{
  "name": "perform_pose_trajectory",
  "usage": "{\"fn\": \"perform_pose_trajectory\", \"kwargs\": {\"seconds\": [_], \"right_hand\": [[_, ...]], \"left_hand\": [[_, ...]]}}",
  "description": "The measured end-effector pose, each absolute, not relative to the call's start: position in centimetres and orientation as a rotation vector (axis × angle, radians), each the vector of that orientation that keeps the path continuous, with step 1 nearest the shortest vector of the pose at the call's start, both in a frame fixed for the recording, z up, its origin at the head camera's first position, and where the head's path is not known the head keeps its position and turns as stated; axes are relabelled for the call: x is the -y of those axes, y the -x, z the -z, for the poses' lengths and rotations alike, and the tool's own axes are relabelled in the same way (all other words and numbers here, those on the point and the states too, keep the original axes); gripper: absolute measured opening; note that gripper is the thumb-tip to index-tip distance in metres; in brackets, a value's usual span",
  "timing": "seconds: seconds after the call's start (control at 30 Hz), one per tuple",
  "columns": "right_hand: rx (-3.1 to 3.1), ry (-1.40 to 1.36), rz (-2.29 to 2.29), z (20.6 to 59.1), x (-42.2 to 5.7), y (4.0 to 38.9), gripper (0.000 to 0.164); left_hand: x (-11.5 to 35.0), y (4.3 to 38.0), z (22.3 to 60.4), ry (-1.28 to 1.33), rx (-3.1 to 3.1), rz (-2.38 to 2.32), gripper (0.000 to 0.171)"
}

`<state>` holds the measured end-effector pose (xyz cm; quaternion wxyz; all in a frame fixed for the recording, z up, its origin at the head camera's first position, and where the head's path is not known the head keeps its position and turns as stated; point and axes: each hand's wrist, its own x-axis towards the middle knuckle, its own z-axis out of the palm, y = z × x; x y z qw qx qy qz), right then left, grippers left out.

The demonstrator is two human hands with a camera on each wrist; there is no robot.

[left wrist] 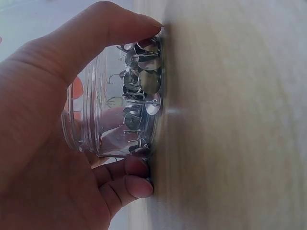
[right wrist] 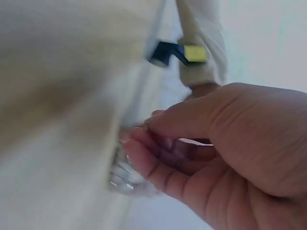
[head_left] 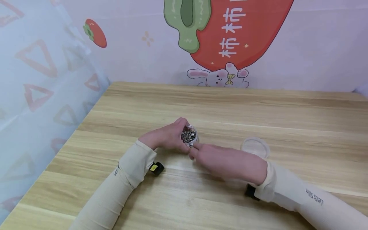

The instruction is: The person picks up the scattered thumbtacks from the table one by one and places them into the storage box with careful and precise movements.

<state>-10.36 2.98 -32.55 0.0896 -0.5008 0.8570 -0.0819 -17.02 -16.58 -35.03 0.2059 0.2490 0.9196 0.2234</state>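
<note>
A clear round jar (head_left: 188, 135) stands on the table, partly filled with silver thumbtacks (left wrist: 144, 79). My left hand (head_left: 169, 135) grips the jar's side, thumb along one side and fingers round the other. Its mouth is uncovered, with ridged threads at the rim. My right hand (head_left: 227, 161) is right beside the jar's near side, overlapping its edge in the right wrist view. The thumb and forefinger of this hand come together in a pinch, a tiny dark thing (right wrist: 147, 126) showing between their tips; I cannot tell what it is.
A clear round lid (head_left: 255, 147) lies on the wooden table (head_left: 184, 204), right of the jar and beyond my right wrist. Black wrist cameras (head_left: 156, 168) are strapped under both cuffs. A printed cloth (head_left: 316, 48) hangs behind the table, another on the left.
</note>
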Motion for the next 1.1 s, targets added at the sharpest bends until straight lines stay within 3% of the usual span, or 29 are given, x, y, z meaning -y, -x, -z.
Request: {"fn": "perform_pose_trajectory", "kwargs": {"seconds": [0.27, 0.57, 0.63, 0.8, 0.83, 0.93, 1.1], "right_hand": [[-2.673, 1.516, 0.552, 30.2, -0.6, 14.6, 0.014], [-2.696, 1.584, 0.699, 30.6, -0.5, 15.6, 0.013], [-2.694, 1.541, 0.679, 30.6, -0.6, 15.7, 0.026], [-2.706, 1.266, 0.532, 30.1, -1.8, 16.0, 0.102], [-2.713, 1.228, 0.509, 30.0, -2.0, 16.1, 0.111], [-2.722, 1.195, 0.524, 29.6, -2.6, 16.3, 0.123], [-2.719, 1.220, 0.529, 29.3, -3.3, 16.5, 0.124]], "left_hand": [[16.8, 17.1, 35.6, -0.881, -2.480, -0.821, 0.068], [16.9, 17.1, 35.6, -0.865, -2.423, -0.889, 0.074], [16.8, 17.1, 35.5, -0.828, -2.451, -0.853, 0.081], [16.3, 17.0, 35.3, -0.688, -2.561, -0.689, 0.084], [16.2, 16.9, 35.2, -0.660, -2.578, -0.656, 0.084], [16.1, 16.9, 35.2, -0.638, -2.586, -0.634, 0.075], [15.7, 16.8, 35.2, -0.640, -2.584, -0.646, 0.076]]}}
